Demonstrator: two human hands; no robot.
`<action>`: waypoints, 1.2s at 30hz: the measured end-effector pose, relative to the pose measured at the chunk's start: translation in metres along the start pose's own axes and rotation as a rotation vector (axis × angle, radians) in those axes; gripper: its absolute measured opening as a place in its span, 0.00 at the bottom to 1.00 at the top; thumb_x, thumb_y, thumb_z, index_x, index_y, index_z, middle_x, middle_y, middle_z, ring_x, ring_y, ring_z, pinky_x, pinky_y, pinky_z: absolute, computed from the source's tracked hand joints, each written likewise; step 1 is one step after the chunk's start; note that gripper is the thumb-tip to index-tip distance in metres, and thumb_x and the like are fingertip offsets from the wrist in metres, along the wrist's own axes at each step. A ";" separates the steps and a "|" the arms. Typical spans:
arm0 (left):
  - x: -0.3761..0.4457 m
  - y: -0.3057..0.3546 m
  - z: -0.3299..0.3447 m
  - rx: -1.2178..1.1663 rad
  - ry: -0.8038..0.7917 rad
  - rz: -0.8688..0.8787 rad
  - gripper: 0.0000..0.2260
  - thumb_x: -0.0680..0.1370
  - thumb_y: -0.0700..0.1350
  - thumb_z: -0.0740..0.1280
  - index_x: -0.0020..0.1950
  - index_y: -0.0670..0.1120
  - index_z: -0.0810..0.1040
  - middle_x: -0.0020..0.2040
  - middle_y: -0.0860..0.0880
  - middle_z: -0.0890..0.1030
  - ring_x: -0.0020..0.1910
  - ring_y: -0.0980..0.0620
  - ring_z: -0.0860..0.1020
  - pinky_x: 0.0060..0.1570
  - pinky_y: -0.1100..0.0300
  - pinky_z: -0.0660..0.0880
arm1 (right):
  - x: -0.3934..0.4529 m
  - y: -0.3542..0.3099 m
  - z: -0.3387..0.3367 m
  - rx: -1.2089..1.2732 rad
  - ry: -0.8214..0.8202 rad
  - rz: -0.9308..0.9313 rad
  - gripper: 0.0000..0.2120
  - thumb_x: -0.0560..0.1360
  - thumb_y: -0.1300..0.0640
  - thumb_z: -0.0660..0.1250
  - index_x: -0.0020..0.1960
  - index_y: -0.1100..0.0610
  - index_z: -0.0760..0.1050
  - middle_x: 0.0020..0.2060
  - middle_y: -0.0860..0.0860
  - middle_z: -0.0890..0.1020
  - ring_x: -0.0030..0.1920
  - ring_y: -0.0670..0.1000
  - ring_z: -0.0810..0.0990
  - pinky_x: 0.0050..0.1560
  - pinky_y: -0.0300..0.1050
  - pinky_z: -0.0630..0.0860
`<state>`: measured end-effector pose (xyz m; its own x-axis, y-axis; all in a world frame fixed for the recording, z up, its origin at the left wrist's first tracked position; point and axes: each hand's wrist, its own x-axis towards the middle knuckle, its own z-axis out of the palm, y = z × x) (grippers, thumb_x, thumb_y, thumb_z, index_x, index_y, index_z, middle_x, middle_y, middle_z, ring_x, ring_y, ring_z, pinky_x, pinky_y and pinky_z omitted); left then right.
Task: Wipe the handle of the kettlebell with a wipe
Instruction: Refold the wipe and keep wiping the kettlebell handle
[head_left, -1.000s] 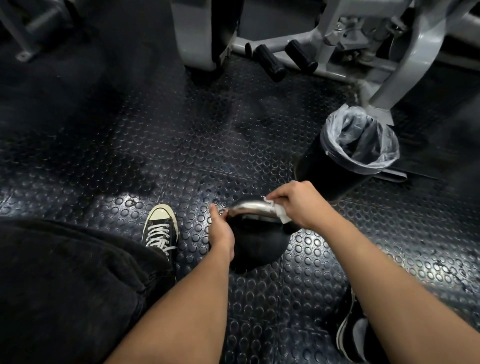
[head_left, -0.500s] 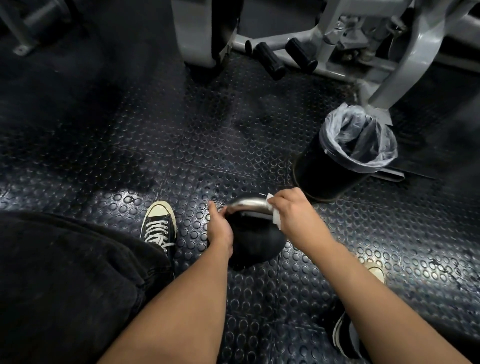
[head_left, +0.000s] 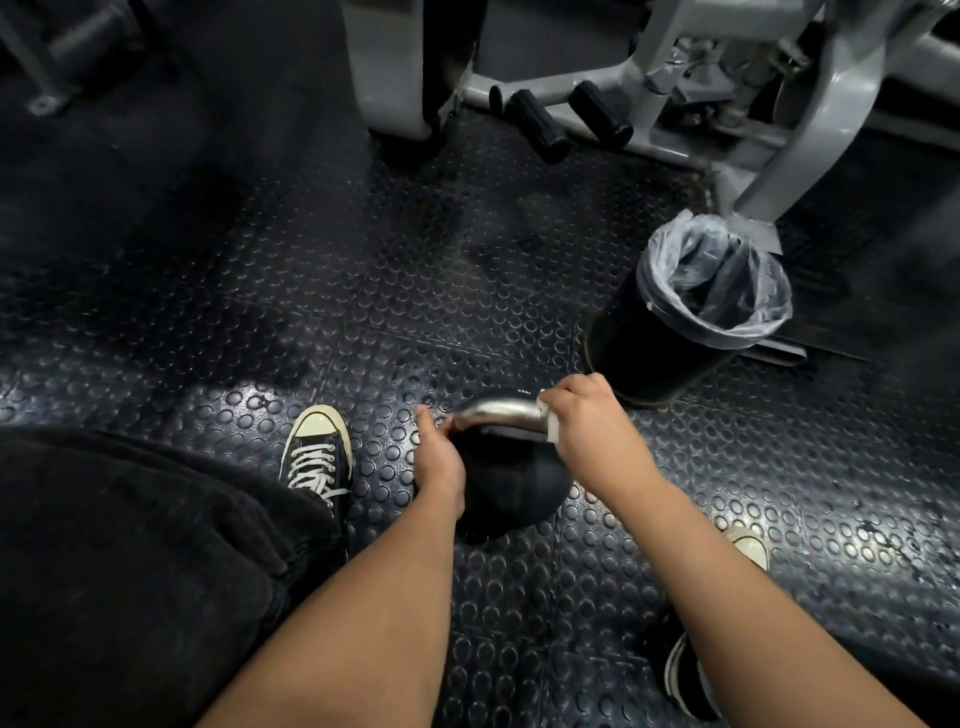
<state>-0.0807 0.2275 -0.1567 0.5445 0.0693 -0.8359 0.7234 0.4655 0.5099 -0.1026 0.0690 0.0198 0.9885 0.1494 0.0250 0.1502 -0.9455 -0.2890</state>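
Wipe (head_left: 551, 430) in right hand (head_left: 584, 423) (on handle (head_left: 501, 413)).

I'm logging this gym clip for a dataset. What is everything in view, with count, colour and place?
kettlebell: one, black, on the floor at centre
handle: one, silver, atop the kettlebell
wipe: one, white, wrapped on the handle's right end
bin: one, black with a clear liner, right of the kettlebell, farther off
exercise machine: one, grey frame with black pegs, top right
floor: studded black rubber
shoes: two, black and white, either side of the kettlebell
left hand: holds the handle's left end
right hand: grips the wipe
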 end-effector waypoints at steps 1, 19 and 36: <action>0.001 -0.001 0.001 -0.003 -0.002 -0.001 0.51 0.47 0.89 0.54 0.54 0.60 0.87 0.57 0.45 0.86 0.58 0.39 0.83 0.63 0.37 0.75 | 0.001 -0.005 -0.001 -0.003 -0.016 -0.034 0.17 0.71 0.74 0.66 0.55 0.60 0.82 0.51 0.53 0.80 0.51 0.54 0.71 0.53 0.48 0.76; 0.013 -0.007 -0.001 0.022 0.020 -0.007 0.50 0.49 0.90 0.52 0.55 0.62 0.86 0.59 0.46 0.85 0.59 0.40 0.81 0.63 0.38 0.75 | 0.008 0.008 -0.014 0.067 -0.032 0.051 0.11 0.78 0.66 0.64 0.55 0.58 0.83 0.51 0.54 0.82 0.54 0.56 0.75 0.56 0.44 0.71; -0.010 0.005 0.003 -0.004 -0.008 0.004 0.45 0.58 0.86 0.53 0.55 0.58 0.87 0.55 0.45 0.87 0.56 0.40 0.84 0.62 0.38 0.77 | -0.027 -0.009 0.029 0.037 0.267 -0.134 0.11 0.72 0.71 0.72 0.53 0.63 0.80 0.46 0.55 0.78 0.44 0.56 0.74 0.43 0.53 0.77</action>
<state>-0.0814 0.2261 -0.1449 0.5509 0.0641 -0.8321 0.7193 0.4691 0.5124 -0.1308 0.0815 -0.0060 0.9306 0.1862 0.3152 0.2840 -0.9106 -0.3004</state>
